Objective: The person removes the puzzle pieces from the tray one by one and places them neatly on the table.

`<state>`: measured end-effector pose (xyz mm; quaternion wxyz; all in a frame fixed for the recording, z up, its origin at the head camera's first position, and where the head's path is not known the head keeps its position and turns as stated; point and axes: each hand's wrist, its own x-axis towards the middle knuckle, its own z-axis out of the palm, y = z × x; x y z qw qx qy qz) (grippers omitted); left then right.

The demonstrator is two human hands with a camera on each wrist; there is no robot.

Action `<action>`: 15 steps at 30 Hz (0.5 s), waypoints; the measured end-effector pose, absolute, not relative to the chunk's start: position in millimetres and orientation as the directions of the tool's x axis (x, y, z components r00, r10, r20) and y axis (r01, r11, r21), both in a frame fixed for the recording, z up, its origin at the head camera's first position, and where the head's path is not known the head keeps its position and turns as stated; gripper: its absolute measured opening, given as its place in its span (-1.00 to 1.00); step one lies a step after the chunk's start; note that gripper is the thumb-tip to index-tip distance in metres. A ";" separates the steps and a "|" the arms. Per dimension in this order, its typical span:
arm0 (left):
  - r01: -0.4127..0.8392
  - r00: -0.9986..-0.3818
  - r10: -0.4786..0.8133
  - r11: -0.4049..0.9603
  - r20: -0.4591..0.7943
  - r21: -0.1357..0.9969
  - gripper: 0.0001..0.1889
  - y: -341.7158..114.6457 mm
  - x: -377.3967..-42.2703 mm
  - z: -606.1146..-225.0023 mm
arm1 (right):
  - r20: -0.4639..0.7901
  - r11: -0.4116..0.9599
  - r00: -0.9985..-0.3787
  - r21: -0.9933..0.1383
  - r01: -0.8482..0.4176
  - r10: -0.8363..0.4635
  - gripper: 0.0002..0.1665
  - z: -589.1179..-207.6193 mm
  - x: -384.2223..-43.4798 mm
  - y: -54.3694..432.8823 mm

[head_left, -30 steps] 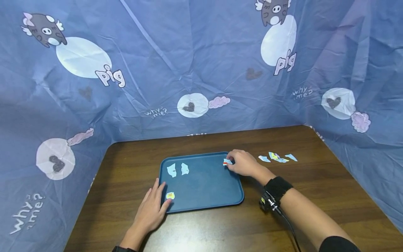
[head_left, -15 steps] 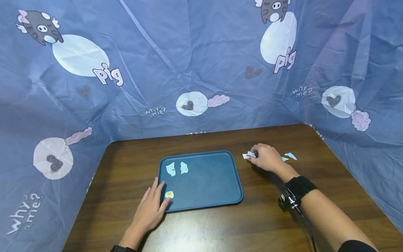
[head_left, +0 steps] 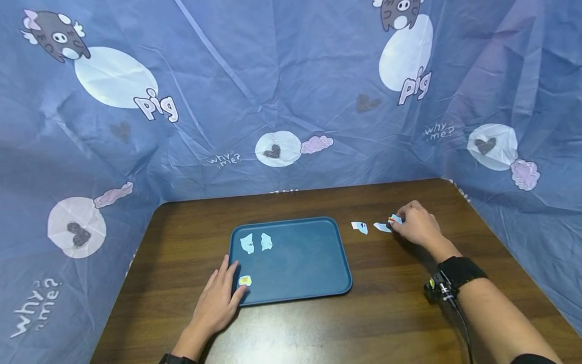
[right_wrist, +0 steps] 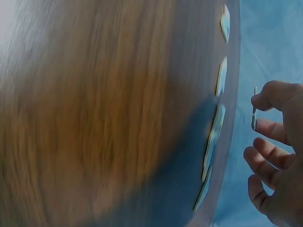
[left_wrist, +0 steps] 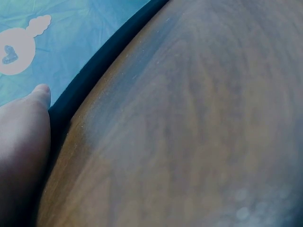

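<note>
My right hand point(head_left: 417, 223) pinches a small, thin, light blue puzzle-like piece point(head_left: 394, 219) with a red stripe between thumb and finger, above the table. In the right wrist view the held piece point(right_wrist: 254, 109) appears edge-on, with the other fingers curled below it. My left hand point(head_left: 218, 293) lies with straight fingers along the left edge of a dark blue tray point(head_left: 295, 268), its thumb beside a small yellow-and-white piece point(head_left: 245, 281). Two pale blue pieces, a left one point(head_left: 247, 243) and a right one point(head_left: 266, 241), lie in the tray's upper left.
Right of the tray lie a pale piece with a dark mark point(head_left: 360, 227) and a light blue piece point(head_left: 382, 227). In the right wrist view a longer piece point(right_wrist: 214, 142) and another point(right_wrist: 202, 191) continue this row. A patterned blue cloth point(head_left: 209, 91) hangs behind the wooden table point(head_left: 300, 333).
My right hand has moved right from the tray's far right corner, along the row of pieces, carrying the red-striped piece. The left hand has stayed at the tray edge.
</note>
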<state>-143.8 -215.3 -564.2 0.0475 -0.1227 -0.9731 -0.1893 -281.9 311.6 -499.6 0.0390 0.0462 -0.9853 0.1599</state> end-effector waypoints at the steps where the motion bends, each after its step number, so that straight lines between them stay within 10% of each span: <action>1: 0.256 -0.966 0.220 0.899 0.139 0.355 -0.31 -215.4 -144.1 -564.2 | 0.088 0.944 -0.994 -0.317 -0.092 -0.067 -0.56 -499.0 -281.2 315.2; 15: 0.255 -0.966 0.220 0.900 0.138 0.353 -0.31 -217.1 -145.5 -566.8 | 0.085 0.923 -0.993 -0.381 0.049 0.088 -0.57 -505.2 -279.3 354.2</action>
